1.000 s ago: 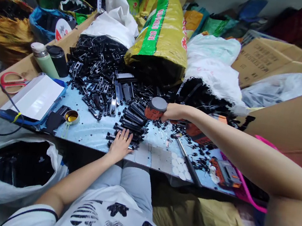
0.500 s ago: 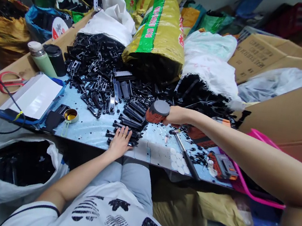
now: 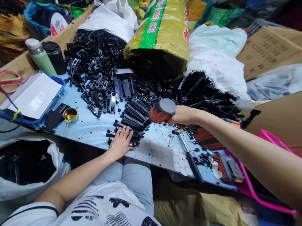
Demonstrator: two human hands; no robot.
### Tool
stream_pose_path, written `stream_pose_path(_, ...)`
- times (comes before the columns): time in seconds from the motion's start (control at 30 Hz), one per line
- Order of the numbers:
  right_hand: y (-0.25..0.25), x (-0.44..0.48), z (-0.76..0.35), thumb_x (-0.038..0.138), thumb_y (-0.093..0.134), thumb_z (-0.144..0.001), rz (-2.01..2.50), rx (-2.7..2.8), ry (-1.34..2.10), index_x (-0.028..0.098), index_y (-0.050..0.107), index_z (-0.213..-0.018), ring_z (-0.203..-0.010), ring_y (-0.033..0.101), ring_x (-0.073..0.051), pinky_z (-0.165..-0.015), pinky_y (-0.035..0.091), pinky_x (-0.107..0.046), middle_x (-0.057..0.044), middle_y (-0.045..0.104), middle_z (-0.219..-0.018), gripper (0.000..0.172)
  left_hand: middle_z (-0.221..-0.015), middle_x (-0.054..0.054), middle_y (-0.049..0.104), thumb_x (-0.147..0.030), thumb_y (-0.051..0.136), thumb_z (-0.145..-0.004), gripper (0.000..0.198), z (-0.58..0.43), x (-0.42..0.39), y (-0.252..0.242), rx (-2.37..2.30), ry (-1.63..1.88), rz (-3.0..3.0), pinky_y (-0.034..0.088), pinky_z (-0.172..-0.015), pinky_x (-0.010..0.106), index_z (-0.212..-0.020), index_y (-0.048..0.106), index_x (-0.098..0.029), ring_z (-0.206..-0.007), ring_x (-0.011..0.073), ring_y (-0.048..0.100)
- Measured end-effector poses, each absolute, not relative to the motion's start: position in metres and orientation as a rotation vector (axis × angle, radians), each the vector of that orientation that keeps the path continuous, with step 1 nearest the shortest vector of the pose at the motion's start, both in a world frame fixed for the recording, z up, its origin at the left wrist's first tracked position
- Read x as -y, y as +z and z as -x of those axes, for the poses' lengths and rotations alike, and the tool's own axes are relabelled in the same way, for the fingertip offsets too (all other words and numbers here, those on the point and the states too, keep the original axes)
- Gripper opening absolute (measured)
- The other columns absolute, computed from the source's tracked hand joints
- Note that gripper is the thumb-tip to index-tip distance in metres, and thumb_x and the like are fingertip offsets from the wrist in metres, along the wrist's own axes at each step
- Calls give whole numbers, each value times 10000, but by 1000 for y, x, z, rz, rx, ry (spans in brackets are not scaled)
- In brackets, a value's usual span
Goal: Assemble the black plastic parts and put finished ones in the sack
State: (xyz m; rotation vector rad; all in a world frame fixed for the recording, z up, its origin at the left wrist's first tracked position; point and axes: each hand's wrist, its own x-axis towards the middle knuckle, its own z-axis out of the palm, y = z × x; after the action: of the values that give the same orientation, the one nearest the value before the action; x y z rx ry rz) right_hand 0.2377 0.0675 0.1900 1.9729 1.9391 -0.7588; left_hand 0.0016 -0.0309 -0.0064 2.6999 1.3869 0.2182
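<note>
My left hand (image 3: 120, 142) lies with its fingers stretched out over the near end of a row of long black plastic parts (image 3: 132, 122), touching the nearest ones. Above the far right end of that row, my right hand (image 3: 181, 115) is wrapped round an orange and grey cordless drill (image 3: 163, 110). The drill's rounded grey back faces me, and its tip is hidden. Behind the row, small loose screws and fittings (image 3: 149, 99) are scattered. To the left spreads a heap of black clip-like parts (image 3: 96, 65).
A hammer (image 3: 189, 158) and a battery pack (image 3: 228, 167) lie at the right, beside a pink basket (image 3: 255, 196). At the left are a small metal cup (image 3: 70, 114), red scissors (image 3: 8, 79) and a green bottle (image 3: 41, 58). A yellow sack (image 3: 168, 27) stands behind.
The view has shifted slightly, with things at the right appearing farther right. The drill and my right hand appear slightly farther right; my left hand stays on the parts.
</note>
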Motion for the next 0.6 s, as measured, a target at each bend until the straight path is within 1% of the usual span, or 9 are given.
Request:
stream_pose_path(0.13, 186, -68, -234, 231, 642, -638, -1816, -1828, -798, 107, 668, -799, -582, 561, -147, -508, 379, -214, -46, 611, -638, 205, -1470, 207, 274, -518, 495, -845, 727, -2, 31, -4, -1378, 206, -2692, 168, -1119, 492, -1404, 322, -86, -1375, 339, 208)
stream_pose_path(0.2, 182, -67, -229, 237, 649, -620, -1806, -1822, -749, 140, 672, -794, -588, 570, -171, -507, 389, -233, -46, 610, -629, 201, -1470, 212, 270, -523, 510, -836, 748, -2, 30, -5, -1370, 205, -2691, 163, -1119, 493, -1407, 314, -81, -1375, 342, 206)
stream_pose_path(0.3, 180, -64, -221, 232, 635, -610, -1766, -1845, -675, 144, 675, -794, -610, 582, -193, -525, 388, -248, -57, 618, -640, 208, -1475, 211, 256, -534, 543, -812, 790, -1, 30, -7, -1362, 209, -2693, 154, -1122, 491, -1412, 302, -81, -1377, 344, 197)
stream_pose_path(0.4, 186, -57, -213, 247, 611, -613, -1677, -1914, -577, 140, 679, -798, -663, 592, -199, -545, 380, -245, -61, 632, -694, 224, -1479, 204, 252, -542, 541, -810, 790, -1, 30, -10, -1365, 214, -2687, 154, -1118, 496, -1411, 304, -88, -1381, 348, 183)
stream_pose_path(0.5, 197, -44, -206, 295, 604, -611, -1624, -1943, -474, 167, 681, -780, -683, 595, -206, -539, 378, -248, -51, 631, -713, 225, -1475, 204, 264, -537, 541, -811, 775, -1, 31, -10, -1368, 208, -2674, 170, -1114, 491, -1405, 316, -93, -1379, 347, 188)
stream_pose_path(0.6, 202, -30, -196, 278, 607, -611, -1625, -1912, -573, 173, 676, -751, -639, 594, -195, -522, 383, -246, -46, 625, -673, 188, -1473, 202, 270, -513, 552, -810, 760, -2, 31, -10, -1381, 216, -2669, 172, -1115, 483, -1400, 319, -94, -1380, 340, 187)
